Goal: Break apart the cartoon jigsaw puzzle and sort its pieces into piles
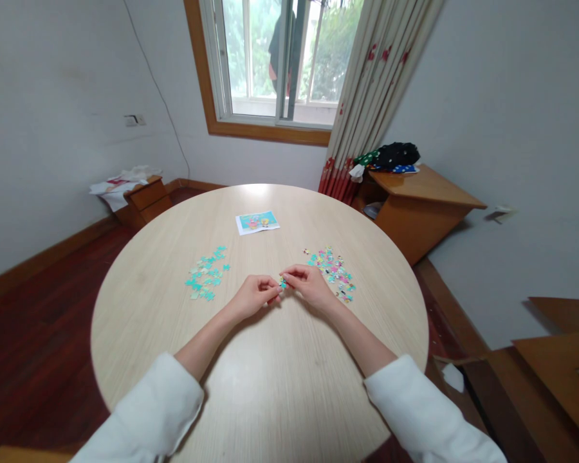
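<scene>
My left hand (255,296) and my right hand (309,284) meet at the middle of a round pale wooden table (270,386). Both are closed in a pinch on small jigsaw pieces (282,281) held between their fingertips, just above the tabletop. A loose pile of teal jigsaw pieces (207,274) lies to the left of my left hand. A pile of mixed pink, teal and dark pieces (332,269) lies right beside my right hand. A printed picture sheet (257,222) lies flat farther back on the table.
A low wooden cabinet (417,199) with dark and dotted cloth on top stands at the back right by a curtain (371,96). A small wooden stand (147,196) with papers sits at the back left. A window (277,58) is behind the table.
</scene>
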